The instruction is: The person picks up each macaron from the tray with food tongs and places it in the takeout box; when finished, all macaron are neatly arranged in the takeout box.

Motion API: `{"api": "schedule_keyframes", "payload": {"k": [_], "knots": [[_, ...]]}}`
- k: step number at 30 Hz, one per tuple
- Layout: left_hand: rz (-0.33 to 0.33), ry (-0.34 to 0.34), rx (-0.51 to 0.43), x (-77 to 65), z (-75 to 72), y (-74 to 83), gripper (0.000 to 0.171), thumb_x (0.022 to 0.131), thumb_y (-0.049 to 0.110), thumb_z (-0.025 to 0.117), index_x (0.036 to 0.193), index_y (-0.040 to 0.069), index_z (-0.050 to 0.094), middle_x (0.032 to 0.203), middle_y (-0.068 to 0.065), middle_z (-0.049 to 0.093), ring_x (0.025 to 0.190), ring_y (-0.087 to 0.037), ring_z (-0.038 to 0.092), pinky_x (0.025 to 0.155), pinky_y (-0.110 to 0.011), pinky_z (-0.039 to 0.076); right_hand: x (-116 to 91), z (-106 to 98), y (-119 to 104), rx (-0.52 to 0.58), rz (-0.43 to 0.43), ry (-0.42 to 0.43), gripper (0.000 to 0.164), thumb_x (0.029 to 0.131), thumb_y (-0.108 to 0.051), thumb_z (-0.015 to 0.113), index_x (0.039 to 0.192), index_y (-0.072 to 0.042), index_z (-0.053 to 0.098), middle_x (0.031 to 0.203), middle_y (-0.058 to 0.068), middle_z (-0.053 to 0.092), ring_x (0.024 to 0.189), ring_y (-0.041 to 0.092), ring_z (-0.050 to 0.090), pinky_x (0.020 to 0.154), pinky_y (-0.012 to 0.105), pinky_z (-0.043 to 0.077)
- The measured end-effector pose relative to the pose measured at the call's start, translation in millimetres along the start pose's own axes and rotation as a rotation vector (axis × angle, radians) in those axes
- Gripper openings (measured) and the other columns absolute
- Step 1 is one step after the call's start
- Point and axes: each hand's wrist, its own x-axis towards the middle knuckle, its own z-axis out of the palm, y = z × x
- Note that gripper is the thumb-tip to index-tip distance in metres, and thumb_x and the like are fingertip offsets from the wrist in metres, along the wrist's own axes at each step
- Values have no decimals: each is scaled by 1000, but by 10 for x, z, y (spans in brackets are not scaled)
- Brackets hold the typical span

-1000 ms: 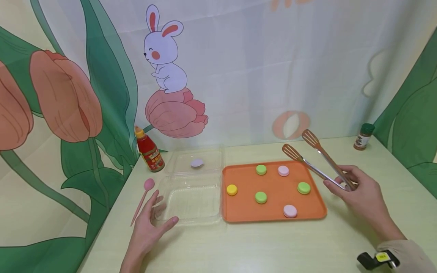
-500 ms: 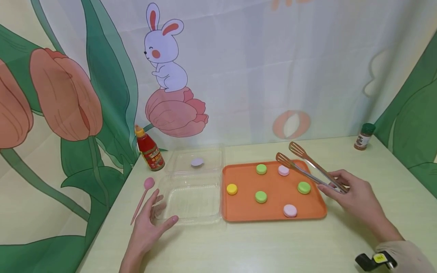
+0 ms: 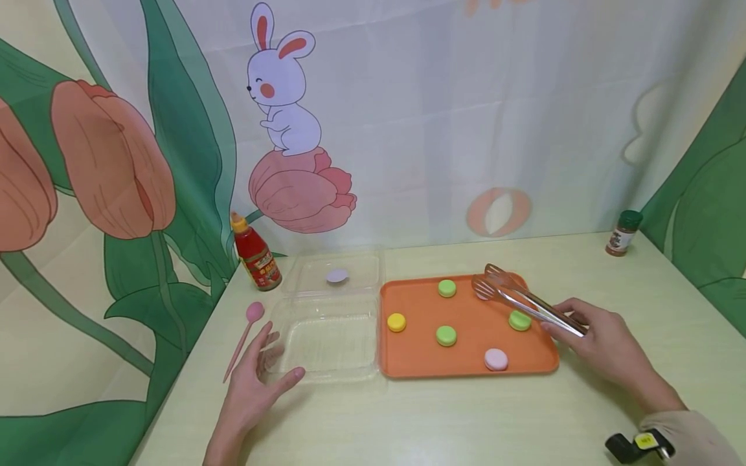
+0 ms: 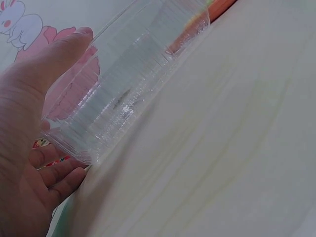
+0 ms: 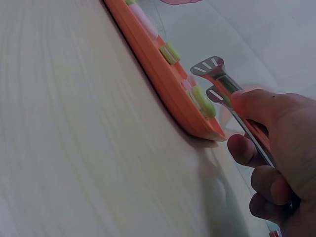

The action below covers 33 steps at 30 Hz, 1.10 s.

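- Your right hand (image 3: 609, 343) grips the tongs (image 3: 548, 310), with their two slotted heads parted above the far part of the orange tray (image 3: 419, 362); you hide most of one pink macaron there, and contact cannot be told.
- Your left hand (image 3: 252, 391) curves loosely, thumb and fingers apart, around the near left corner of the clear container (image 3: 332, 346); whether it touches cannot be told.
- Before you, the pale, wood-grained table (image 3: 437, 421) bears the tray, just right of the container.
- On the tray sit a yellow macaron (image 3: 396, 322), three green ones and another pink one near the front rim.
- To your left lies a pink spoon (image 3: 254, 312); behind it stands a red sauce bottle (image 3: 258, 262).
- At your far right corner stands a green-capped jar (image 3: 623, 234).
- Facing you, a pale cloth backdrop (image 3: 419, 129) shows a rabbit and tulips.
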Motion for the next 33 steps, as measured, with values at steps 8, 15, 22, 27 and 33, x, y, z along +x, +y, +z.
{"api": "schedule_keyframes", "payload": {"k": [8,15,22,27,33], "knots": [[-3,-2,5,0,0,4,116,90,49,95,178,27,23,175,-9,45,158,-36,49,133,-65,31,6,0,5,-16,-1,-12,46,104,-50,79,128,-11,73,117,14,76,100,30,64,76,37,47],[2,-4,10,6,-3,10,115,90,48,94,178,24,24,174,-9,45,158,-36,50,132,-65,31,6,-13,-13,-40,3,-33,51,104,-52,78,130,-8,73,114,14,75,99,31,63,75,37,48],[1,-2,22,8,-12,32,114,91,49,93,178,24,24,174,-10,45,158,-36,50,132,-66,31,10,-31,-60,-43,11,-48,49,105,-50,78,130,-7,72,101,6,70,91,25,58,67,32,40],[5,0,18,6,-11,29,114,91,48,94,178,23,24,174,-10,46,157,-36,51,133,-65,30,16,-39,-87,-50,-2,-53,44,106,-47,77,128,-8,71,92,3,65,84,22,55,63,31,36],[6,-3,4,3,-2,11,114,91,46,94,178,23,25,174,-10,46,157,-36,51,132,-66,31,0,-47,-98,-49,-1,-54,44,106,-46,77,127,-8,70,90,2,63,83,22,54,62,31,36]]}}
